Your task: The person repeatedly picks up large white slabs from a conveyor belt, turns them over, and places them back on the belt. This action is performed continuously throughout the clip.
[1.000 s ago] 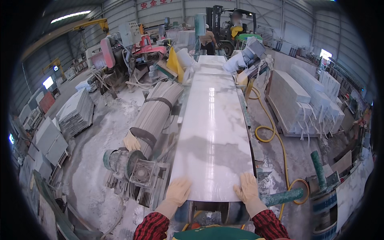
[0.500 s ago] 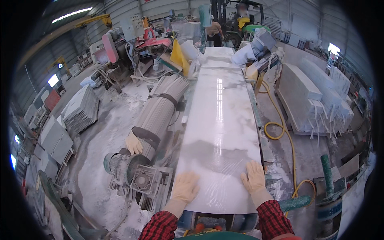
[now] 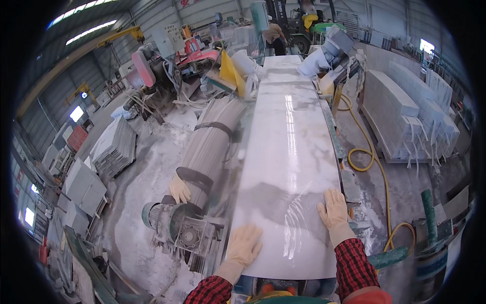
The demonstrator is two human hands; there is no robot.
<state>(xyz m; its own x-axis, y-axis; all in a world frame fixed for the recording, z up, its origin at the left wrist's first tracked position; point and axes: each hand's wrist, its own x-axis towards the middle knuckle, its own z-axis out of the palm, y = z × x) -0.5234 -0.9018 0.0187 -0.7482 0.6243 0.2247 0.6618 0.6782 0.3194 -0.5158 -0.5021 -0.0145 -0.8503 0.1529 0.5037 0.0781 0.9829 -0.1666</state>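
Observation:
A long, glossy white marble slab [image 3: 286, 147] with grey veins lies flat on a machine bed and runs away from me. My left hand [image 3: 245, 245], in a pale glove, rests flat on the slab's near left corner. My right hand [image 3: 334, 207], also gloved, presses flat on the slab near its right edge, a little farther up. Both hands have fingers spread and hold nothing. A thin film of water streaks the stone between them.
A grey ribbed roller [image 3: 210, 147] and a motor [image 3: 174, 230] sit left of the slab, with a loose glove [image 3: 179, 188] on them. A yellow hose [image 3: 372, 162] coils on the right floor. Stone stacks [image 3: 405, 114] stand right. A person [image 3: 273, 35] and a forklift [image 3: 304, 17] are at the far end.
Both hands have slid forward along the slab, the right one more than the left. My head has moved closer over the stone.

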